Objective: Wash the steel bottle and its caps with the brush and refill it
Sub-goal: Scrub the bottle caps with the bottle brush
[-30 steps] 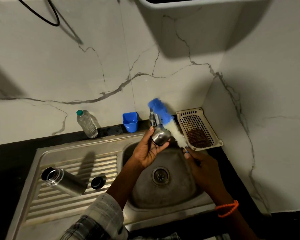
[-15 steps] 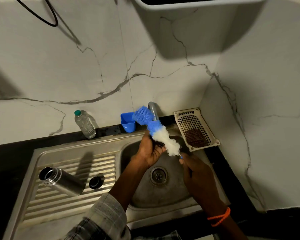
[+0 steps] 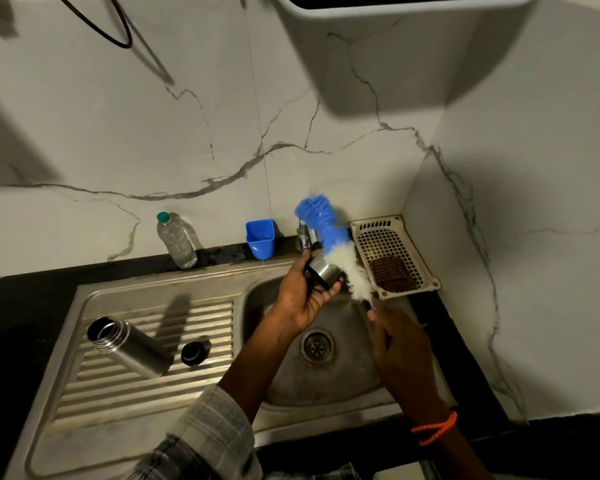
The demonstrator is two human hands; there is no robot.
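Steel cap [image 3: 321, 270] sits gripped in the left hand [image 3: 303, 299] over the sink basin [image 3: 329, 375], right hand [image 3: 400, 344] clutching the brush [image 3: 329, 244]; open bottle [image 3: 129, 346] lies on the drainboard [image 3: 201, 327].

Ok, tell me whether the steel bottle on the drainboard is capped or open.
Open: the steel bottle shows a bare mouth, with a black cap beside it.

Btl [image 3: 129, 348] left of sm cap [image 3: 193, 353]
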